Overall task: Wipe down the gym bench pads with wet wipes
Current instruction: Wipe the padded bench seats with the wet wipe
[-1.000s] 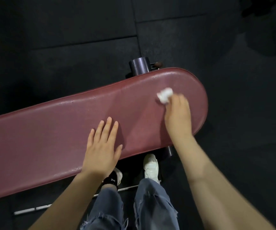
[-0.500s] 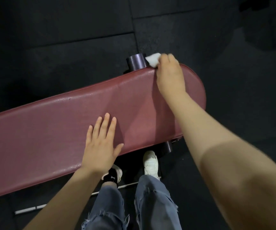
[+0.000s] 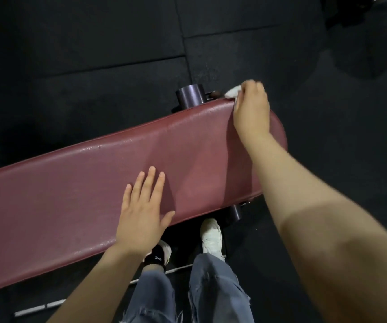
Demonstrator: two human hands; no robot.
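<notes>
Head view: right hand (image 3: 250, 110) grips one wipe (image 3: 232, 92); left hand (image 3: 142, 215) flat on pad (image 3: 71, 201).

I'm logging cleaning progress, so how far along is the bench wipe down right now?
Done: damp sheen and droplets show along the bench pad's far edge. In hand: the right hand holds the wet wipe at the far edge near the rounded end. The left hand rests flat on the pad. Left: the area under that hand; other pads aren't visible.

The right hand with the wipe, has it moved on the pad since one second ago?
Yes. The right hand carried the wipe from the pad's top surface to its far edge, beside the dark metal cylinder.
</notes>
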